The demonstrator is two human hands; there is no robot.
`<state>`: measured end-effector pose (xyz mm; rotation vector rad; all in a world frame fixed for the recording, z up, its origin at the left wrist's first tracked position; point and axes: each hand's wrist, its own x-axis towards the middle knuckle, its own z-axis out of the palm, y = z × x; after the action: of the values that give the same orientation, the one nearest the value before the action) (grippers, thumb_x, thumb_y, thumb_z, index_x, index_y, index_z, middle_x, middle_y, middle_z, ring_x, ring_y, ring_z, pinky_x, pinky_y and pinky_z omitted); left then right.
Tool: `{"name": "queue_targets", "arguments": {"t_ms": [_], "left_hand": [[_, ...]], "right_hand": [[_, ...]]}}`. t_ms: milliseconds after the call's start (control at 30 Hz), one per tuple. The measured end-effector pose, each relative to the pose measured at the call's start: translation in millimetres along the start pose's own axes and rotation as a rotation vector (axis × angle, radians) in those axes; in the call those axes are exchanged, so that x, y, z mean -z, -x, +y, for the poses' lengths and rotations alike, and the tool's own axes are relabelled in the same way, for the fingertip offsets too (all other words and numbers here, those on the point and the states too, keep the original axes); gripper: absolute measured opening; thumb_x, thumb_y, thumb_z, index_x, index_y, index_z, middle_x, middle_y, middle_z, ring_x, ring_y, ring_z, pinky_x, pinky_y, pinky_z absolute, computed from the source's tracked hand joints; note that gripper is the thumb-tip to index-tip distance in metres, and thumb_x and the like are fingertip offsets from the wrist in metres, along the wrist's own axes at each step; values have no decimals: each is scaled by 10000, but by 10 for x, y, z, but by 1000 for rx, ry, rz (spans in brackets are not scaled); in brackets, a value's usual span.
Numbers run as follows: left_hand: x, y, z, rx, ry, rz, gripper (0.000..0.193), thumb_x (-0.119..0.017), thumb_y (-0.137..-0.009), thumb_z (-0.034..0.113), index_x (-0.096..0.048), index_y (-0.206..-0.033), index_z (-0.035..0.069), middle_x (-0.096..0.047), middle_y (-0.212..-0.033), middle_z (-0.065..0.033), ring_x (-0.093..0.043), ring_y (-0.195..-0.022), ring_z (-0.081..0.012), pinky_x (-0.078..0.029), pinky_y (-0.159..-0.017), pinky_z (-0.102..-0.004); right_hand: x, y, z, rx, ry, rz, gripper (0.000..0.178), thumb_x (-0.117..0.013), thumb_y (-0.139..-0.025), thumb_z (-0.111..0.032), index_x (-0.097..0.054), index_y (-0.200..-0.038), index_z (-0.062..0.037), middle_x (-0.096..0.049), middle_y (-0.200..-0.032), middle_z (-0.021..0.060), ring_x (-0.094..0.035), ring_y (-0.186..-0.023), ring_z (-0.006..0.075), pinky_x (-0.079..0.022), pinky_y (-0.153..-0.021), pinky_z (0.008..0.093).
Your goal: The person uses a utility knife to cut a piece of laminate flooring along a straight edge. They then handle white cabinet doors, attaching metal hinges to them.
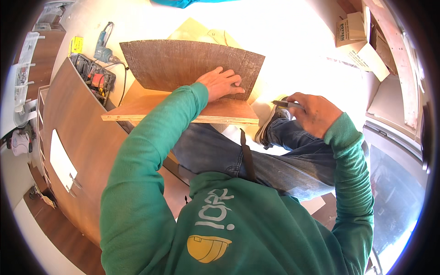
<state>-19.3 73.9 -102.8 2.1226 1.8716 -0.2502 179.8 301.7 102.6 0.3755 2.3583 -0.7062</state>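
A thin dark brown sheet (165, 64) with a curved-looking top edge stands tilted on a plywood board (211, 112) lying across my lap. My left hand (221, 83) presses against the sheet's near face, its fingers bent and steadying it. To the right of the board, my right hand (317, 113) is closed round a slim grey utility knife (286, 104). Its dark tip points left, toward the board's right corner, and is apart from it. The palm side of each hand is hidden.
A blue-green power drill (104, 48) lies at the far left beside a yellow box (76, 45) and an open tool case (94, 78). A large brown panel (85, 151) extends along my left. Cardboard boxes (360, 43) stand at the far right. My shoe (273, 123) is beside the board.
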Motion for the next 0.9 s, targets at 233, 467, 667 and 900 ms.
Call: {"name": "queue_targets", "arguments": {"t_ms": [233, 467, 667, 900], "left_hand": [[142, -7, 8, 3, 72, -65, 854, -880, -825, 151, -548, -1576, 387, -517, -1434, 60, -491, -1341, -166, -469, -1044, -375], [-20, 5, 25, 34, 119, 46, 880, -868, -764, 32, -597, -1533, 363, -519, -1425, 58, -490, -1347, -174, -468, -1093, -393], [-125, -32, -12, 27, 123, 83, 889, -851, -756, -10, -610, -1513, 389, -516, -1425, 60, -488, -1353, -170, -473, -1088, -406], [-240, -83, -47, 27, 127, 168, 719, -745, -873, 40, -642, -1483, 407, -526, -1361, 56, -499, -1327, -160, -472, -1063, -396]], "right_hand": [[-460, -482, -42, 22, -54, -46, 398, -484, -1126, -295, -701, -1365, -61, -782, -1087, 219, -748, -1013, 420, -565, -955, 515], [-875, -1072, -10, 66, -68, -203, 431, -482, -1113, -270, -658, -1479, -125, -749, -955, 207, -715, -894, 361, -554, -908, 499], [-1010, -1271, -92, 52, 122, -231, 456, -501, -1086, -237, -642, -1515, -175, -759, -855, 193, -736, -817, 322, -580, -883, 489], [-400, -893, 598, 180, 792, -441, 339, -536, -1090, -249, -741, -1357, -203, -801, -1204, 60, -774, -1024, 305, -613, -917, 458]]}}
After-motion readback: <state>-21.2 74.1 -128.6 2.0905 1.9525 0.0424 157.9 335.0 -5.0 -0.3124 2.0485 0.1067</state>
